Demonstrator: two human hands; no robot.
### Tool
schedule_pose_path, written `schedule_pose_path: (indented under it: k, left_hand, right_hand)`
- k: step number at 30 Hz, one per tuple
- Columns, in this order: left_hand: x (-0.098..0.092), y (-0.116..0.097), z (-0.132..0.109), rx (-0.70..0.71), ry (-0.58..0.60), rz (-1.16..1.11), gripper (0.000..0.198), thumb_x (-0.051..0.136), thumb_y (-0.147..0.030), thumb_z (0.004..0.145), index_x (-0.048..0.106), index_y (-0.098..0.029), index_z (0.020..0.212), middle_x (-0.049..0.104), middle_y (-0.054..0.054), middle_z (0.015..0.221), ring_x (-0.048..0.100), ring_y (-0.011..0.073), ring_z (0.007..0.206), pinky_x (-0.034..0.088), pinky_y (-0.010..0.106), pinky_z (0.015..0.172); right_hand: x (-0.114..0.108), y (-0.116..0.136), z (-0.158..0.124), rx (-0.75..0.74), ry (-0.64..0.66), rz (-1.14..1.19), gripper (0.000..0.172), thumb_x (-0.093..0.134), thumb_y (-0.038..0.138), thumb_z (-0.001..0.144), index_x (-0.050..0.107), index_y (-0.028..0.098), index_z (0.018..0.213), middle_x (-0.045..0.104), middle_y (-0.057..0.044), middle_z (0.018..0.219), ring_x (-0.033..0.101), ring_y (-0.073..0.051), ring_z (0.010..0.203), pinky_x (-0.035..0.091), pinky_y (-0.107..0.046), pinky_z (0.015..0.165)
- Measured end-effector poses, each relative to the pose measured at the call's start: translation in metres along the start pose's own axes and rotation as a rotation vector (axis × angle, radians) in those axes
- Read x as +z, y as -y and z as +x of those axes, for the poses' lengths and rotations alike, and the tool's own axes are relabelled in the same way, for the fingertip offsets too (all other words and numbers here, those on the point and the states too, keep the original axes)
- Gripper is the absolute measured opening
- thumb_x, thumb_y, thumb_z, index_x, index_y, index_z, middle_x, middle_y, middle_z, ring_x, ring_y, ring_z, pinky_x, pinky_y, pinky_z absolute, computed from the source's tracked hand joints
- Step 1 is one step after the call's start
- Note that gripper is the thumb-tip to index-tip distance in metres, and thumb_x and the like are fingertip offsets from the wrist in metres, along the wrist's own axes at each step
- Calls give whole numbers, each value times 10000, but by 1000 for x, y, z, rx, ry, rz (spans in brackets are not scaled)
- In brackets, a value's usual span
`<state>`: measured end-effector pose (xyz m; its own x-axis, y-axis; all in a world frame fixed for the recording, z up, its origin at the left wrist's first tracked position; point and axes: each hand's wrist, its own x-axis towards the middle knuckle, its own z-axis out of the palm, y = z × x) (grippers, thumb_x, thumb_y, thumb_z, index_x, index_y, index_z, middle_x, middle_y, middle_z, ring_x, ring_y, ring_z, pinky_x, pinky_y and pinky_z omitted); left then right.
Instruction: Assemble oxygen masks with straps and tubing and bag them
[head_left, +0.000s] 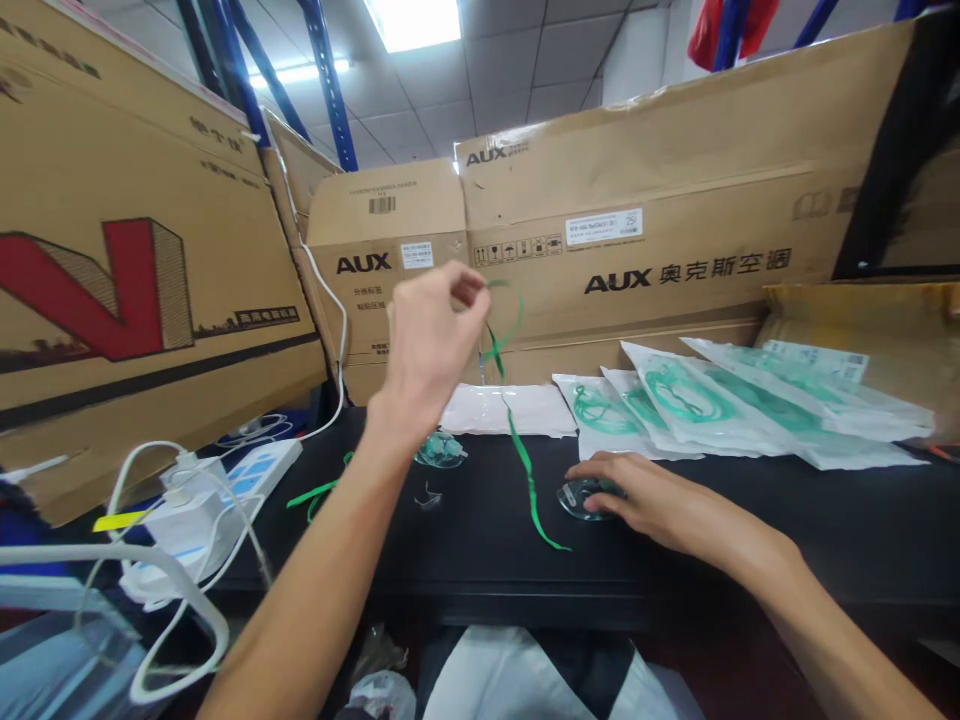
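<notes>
Raised above the black table, my left hand [442, 325] pinches a green strap [523, 465], with its fingers closed. The strap loops near my fingertips and trails down toward the tabletop. My right hand [626, 490] rests low on the table, its fingers curled over a small clear plastic mask piece [583, 497] that they partly cover. Behind my left wrist lies a clear and green mask part [440, 449]. A small transparent scrap [428, 496] sits in front of it. Left of my forearm is another green strap [319, 494].
Several white packets with green tubing [679, 390] lie along the back right. A flat white packet [510, 410] is at the back middle. To the left stands a white power strip [259, 470] with plugs and cables. Cardboard boxes [675, 200] wall the table's [480, 560] rear.
</notes>
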<state>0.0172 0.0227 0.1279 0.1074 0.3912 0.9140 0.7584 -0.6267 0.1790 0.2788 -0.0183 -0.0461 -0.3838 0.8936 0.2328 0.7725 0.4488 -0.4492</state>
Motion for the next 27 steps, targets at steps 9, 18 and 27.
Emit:
schedule_pose_path:
  k: [9,18,27]
  left_hand:
    - [39,11,-110,-144,588,121,341,581,-339,1001,679,-178,1286,712,118,1217,685,302,1085,491,384,907]
    - [1,5,-131,33,1100,-458,191,607,-261,1010,781,-334,1041,714,-26,1064,659,169,981,471,270,887]
    - [19,7,-138,-4,1118,-434,167,605,-243,1000,765,-293,1008,674,-16,1045,654,168,956,476,280,877]
  right_hand:
    - [-18,-31,2,78,7,-45,434,606,493,939,655,338,1342,674,-48,1381,607,-291,1303,444,-410,1111]
    - [-25,-18,0,176,-65,-145,577,577,712,899,654,340,1332,696,-70,1337,632,-331,1271,417,-443,1127]
    - [-24,-16,1,162,-30,-165,517,584,654,923,636,363,1347,676,-42,1367,623,-314,1276,410,-426,1128]
